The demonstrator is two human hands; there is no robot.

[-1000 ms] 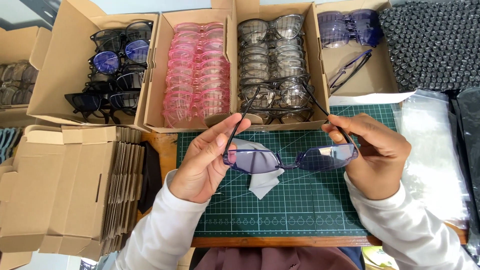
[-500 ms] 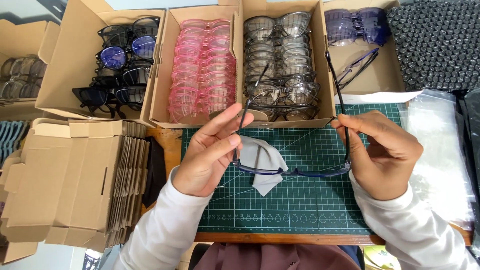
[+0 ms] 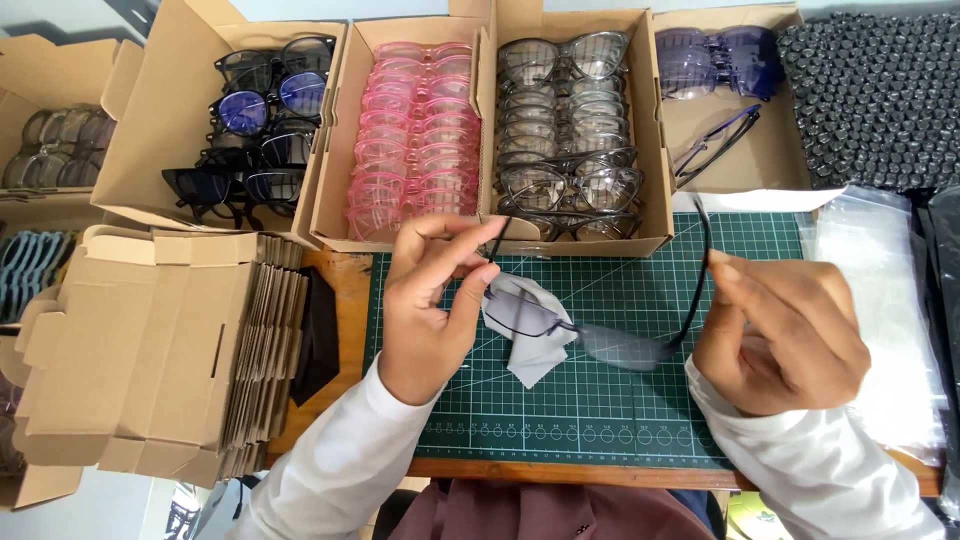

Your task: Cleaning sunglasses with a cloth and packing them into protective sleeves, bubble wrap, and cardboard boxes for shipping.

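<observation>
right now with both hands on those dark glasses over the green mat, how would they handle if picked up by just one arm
The glasses look thin-framed, so probably light. Both temple arms stand open, the left hand and right hand each pinching one; held by a single arm the front would likely swing on its hinge. The lenses seem smudge-prone, and the slim arms may flex.
</observation>
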